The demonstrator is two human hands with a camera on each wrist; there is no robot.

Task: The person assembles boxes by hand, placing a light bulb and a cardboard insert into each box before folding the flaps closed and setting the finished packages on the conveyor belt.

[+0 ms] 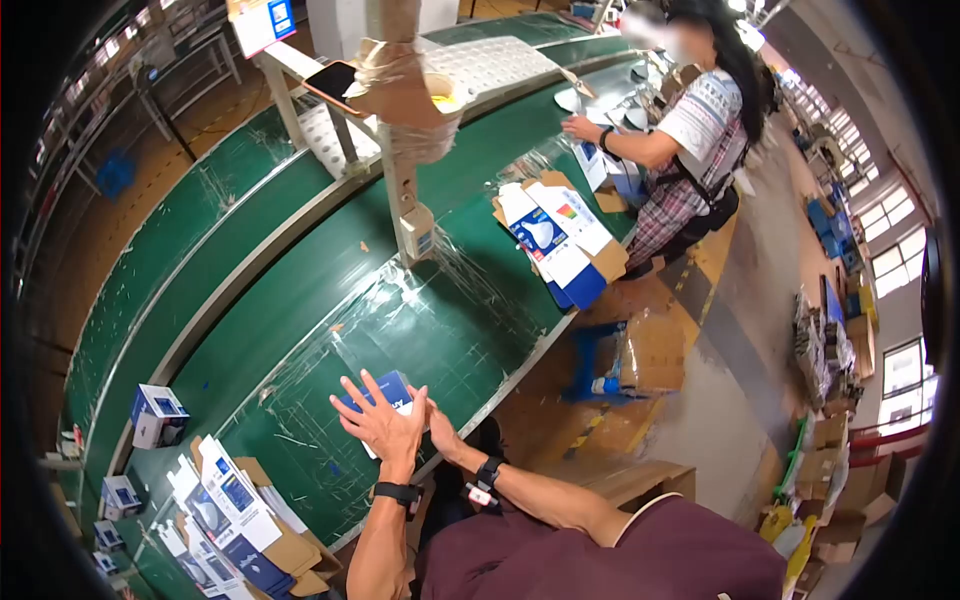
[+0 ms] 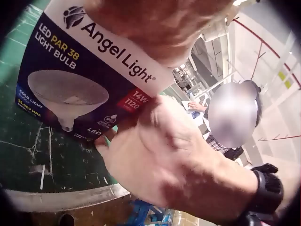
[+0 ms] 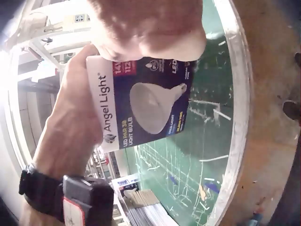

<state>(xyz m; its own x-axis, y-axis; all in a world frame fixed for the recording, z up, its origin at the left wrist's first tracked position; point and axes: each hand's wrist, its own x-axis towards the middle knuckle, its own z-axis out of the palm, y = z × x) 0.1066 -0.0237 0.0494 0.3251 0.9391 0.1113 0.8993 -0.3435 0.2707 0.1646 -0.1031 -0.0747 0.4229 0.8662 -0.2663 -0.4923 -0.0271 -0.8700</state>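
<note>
A blue-and-white light bulb box (image 1: 393, 388), printed Angel Light with a picture of a bulb, is between my two hands. In the left wrist view the box (image 2: 61, 66) shows its front panel close up; the right wrist view shows the box (image 3: 146, 103) turned on its side. My left hand (image 1: 385, 425) lies against the box with its fingers straight and spread. From the other side my right hand (image 1: 438, 428) grips the box near its edge; some of its fingers are hidden behind the carton.
Flattened cartons (image 1: 225, 510) are stacked at the lower left of the green table (image 1: 320, 270), near a standing box (image 1: 160, 415). Another carton stack (image 1: 555, 235) lies farther right, before a person (image 1: 700, 120) working. A post (image 1: 400, 190) rises from the table.
</note>
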